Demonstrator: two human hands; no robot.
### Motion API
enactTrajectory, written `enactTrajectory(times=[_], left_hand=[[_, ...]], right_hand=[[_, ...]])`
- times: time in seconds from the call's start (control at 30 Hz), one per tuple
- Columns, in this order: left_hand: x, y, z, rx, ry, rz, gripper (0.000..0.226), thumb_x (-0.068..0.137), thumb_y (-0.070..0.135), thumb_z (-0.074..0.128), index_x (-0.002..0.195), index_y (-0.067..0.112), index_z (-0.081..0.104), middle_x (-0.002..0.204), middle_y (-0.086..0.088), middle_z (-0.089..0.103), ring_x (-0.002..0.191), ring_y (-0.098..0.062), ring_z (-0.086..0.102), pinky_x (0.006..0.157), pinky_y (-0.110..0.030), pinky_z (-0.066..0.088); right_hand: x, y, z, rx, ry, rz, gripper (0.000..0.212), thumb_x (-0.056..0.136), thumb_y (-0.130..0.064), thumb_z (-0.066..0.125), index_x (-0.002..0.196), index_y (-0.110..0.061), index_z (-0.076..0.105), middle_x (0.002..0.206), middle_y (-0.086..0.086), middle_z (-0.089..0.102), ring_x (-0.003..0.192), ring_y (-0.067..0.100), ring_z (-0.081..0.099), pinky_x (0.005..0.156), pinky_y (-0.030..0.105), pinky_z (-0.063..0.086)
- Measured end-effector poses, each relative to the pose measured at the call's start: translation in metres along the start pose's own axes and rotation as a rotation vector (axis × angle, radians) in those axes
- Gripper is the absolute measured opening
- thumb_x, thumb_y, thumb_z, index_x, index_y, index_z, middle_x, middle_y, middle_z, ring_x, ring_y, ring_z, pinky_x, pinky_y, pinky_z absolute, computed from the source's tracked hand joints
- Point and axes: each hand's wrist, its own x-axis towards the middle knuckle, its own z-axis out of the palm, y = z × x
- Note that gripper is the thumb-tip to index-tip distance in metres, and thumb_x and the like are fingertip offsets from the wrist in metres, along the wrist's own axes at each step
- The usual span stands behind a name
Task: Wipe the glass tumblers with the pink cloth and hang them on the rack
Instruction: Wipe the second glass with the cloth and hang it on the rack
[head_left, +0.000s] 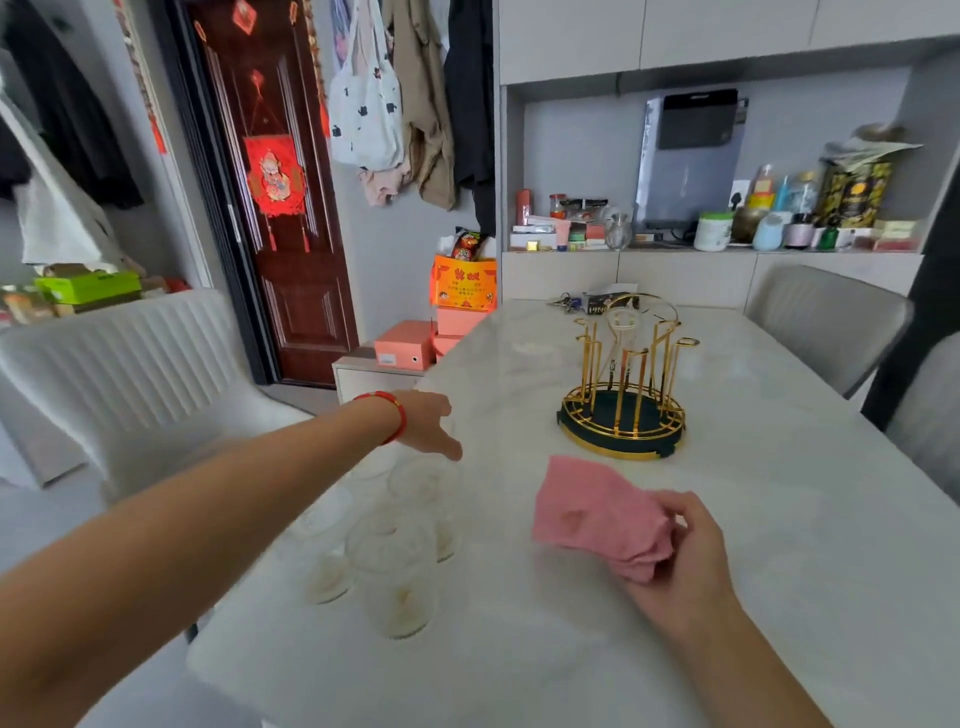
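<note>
Little of the writing can be read from here: the orange printed paper bag (463, 285) left of centre bears red characters too blurred to make out, and the small dark box (597, 305) at the tabletop's far end shows letters that look like "PIN". The red paper ornament (274, 175) on the dark red-brown door (280, 208) at upper left carries a figure, not legible text.

On the white marble-look tabletop (779, 519) a cluster of clear glass tumblers (395, 561) stands at lower centre-left. The left hand (423, 422), a red string bracelet (390, 413) at its wrist, reaches over the farthest tumbler with its fingers pointing down; whether they grip the glass I cannot tell. The right hand (685, 551) at lower right pinches a folded pink cloth (597, 514), its fingers curled round the near edge. Beyond the cloth, centre right, stands the gold wire rack with a dark green round base (623, 395), one glass seemingly hung at its back.

Grey padded chairs (826, 322) flank the table. Salmon-pink boxes (405, 345) are stacked near the door. A recessed shelf (711, 251) at upper right is crowded with jars, bottles and a grey appliance (688, 161); bags and coats hang at top centre.
</note>
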Motion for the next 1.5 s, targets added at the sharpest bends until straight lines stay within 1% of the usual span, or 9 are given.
enactTrajectory(times=[0.23,0.3,0.47,0.73,0.83,0.9,1.1,1.23,1.5], left_hand=[[0.007,0.007,0.001,0.001,0.016,0.012,0.077,0.082,0.041,0.081,0.147,0.016,0.049,0.146,-0.006,0.048,0.124,-0.028,0.056,0.087,-0.039,0.060],[0.006,0.011,-0.006,-0.036,0.064,0.018,0.077,0.077,0.040,0.086,0.143,0.014,0.055,0.137,-0.005,0.053,0.121,-0.028,0.058,0.087,-0.038,0.060],[-0.017,0.052,-0.046,-0.115,0.287,0.192,0.081,0.067,0.049,0.090,0.134,0.021,0.056,0.129,-0.004,0.061,0.110,-0.024,0.056,0.089,-0.035,0.051],[-0.064,0.179,-0.023,-0.589,0.153,0.458,0.076,0.068,0.034,0.089,0.131,0.026,0.048,0.112,0.003,0.061,0.100,-0.019,0.061,0.074,-0.029,0.053],[-0.057,0.188,0.008,-0.999,0.194,0.444,0.076,0.067,0.028,0.090,0.130,0.031,0.046,0.107,0.005,0.067,0.098,-0.015,0.066,0.072,-0.027,0.055],[-0.057,0.190,0.030,-1.259,0.233,0.417,0.078,0.067,0.024,0.093,0.130,0.032,0.047,0.109,0.006,0.065,0.099,-0.013,0.068,0.079,-0.031,0.059],[-0.049,0.212,0.091,-1.641,0.439,0.285,0.081,0.051,0.040,0.098,0.120,0.031,0.055,0.113,-0.003,0.069,0.100,-0.018,0.073,0.084,-0.040,0.063],[-0.049,0.225,0.104,-1.796,0.457,0.326,0.074,0.051,0.042,0.097,0.111,0.017,0.060,0.108,-0.010,0.073,0.098,-0.020,0.075,0.081,-0.031,0.061],[-0.063,0.228,0.131,-1.419,0.250,0.499,0.060,0.093,0.044,0.069,0.149,0.042,0.046,0.131,0.004,0.054,0.112,-0.005,0.061,0.081,-0.010,0.052]], right_hand=[[-0.016,-0.006,-0.017,-0.075,0.097,-0.070,0.029,0.079,-0.024,0.077,0.059,-0.023,0.055,0.059,-0.002,0.044,0.040,0.007,0.029,0.031,0.019,0.019],[-0.019,-0.012,-0.017,-0.099,0.148,-0.081,0.004,0.091,-0.012,0.066,0.087,-0.012,0.068,0.069,0.003,0.059,0.045,0.008,0.042,0.030,0.019,0.028],[-0.015,-0.040,-0.021,-0.038,0.121,-0.235,0.020,0.100,-0.017,0.056,0.118,-0.012,0.063,0.112,0.008,0.073,0.097,0.018,0.068,0.074,0.030,0.054],[-0.017,-0.058,0.000,-0.616,-0.062,-0.580,0.036,0.100,-0.051,0.047,0.115,-0.030,0.072,0.054,0.012,0.045,0.049,0.016,0.035,0.049,0.026,0.026],[-0.022,-0.076,-0.016,-0.675,-0.290,-0.516,0.066,0.095,-0.070,0.034,0.135,-0.026,0.061,0.092,0.047,0.053,0.071,0.037,0.057,0.067,0.026,0.046],[-0.023,-0.083,-0.030,-0.457,-0.357,-0.369,0.084,0.092,-0.075,0.021,0.143,-0.016,0.054,0.129,0.035,0.058,0.123,0.034,0.061,0.102,0.039,0.044],[0.001,-0.059,-0.040,-0.569,-0.169,-0.473,0.045,0.101,-0.045,0.043,0.143,-0.032,0.051,0.134,-0.003,0.065,0.120,0.020,0.065,0.095,0.044,0.056],[0.007,-0.044,-0.039,-0.612,-0.090,-0.525,0.075,0.083,-0.057,0.068,0.147,-0.033,0.039,0.134,-0.004,0.063,0.118,0.015,0.066,0.095,0.038,0.056],[0.020,-0.034,-0.042,-0.331,0.237,-0.530,0.064,0.082,-0.071,0.060,0.127,-0.025,0.061,0.121,0.010,0.071,0.108,0.033,0.070,0.089,0.058,0.057]])
